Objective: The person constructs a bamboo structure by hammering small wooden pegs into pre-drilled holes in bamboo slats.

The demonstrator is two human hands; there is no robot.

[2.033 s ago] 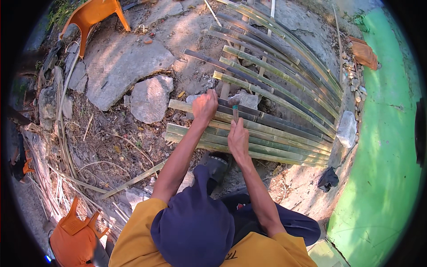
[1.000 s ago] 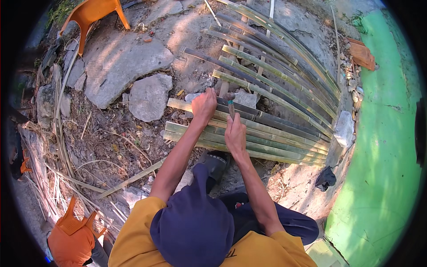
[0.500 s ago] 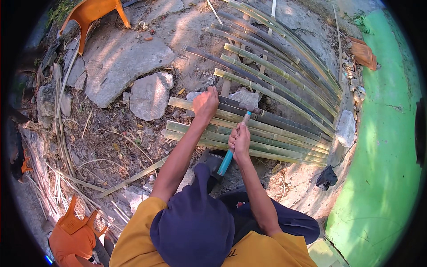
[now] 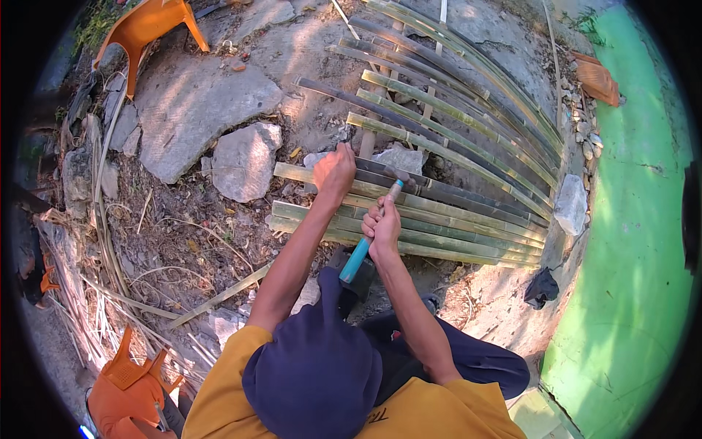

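Where the rough ground (image 4: 186,194) meets a bright green surface (image 4: 629,219), a wide fan of bamboo slats (image 4: 453,132), some green and some dark, is spread out in front of the person. The slats are laid over narrow crosspieces (image 4: 367,143), by which they are probably kept level and off the soil. Gaps are left between those farther off, while those nearest are bunched closely together, perhaps to be within easy reach. To the left, a broad concrete slab (image 4: 205,117) is seen, with an orange chair (image 4: 150,29) near its far edge. A pale rock (image 4: 570,205) is set just beside the slats' right-hand ends, possibly as a stop. A hammer (image 4: 356,261) with a turquoise grip is held over the nearer slats, its head close to a dark slat (image 4: 455,196); whether the two are touching cannot be told. Its handle is wrapped by the fingers of the right hand (image 4: 382,228) well above the turquoise end, a hold by which close control is presumably given. The left hand (image 4: 334,174) is placed at the slats' left ends, its fingers drawn narrowly together, likely to steady something; what is pinched, if anything, is hidden.
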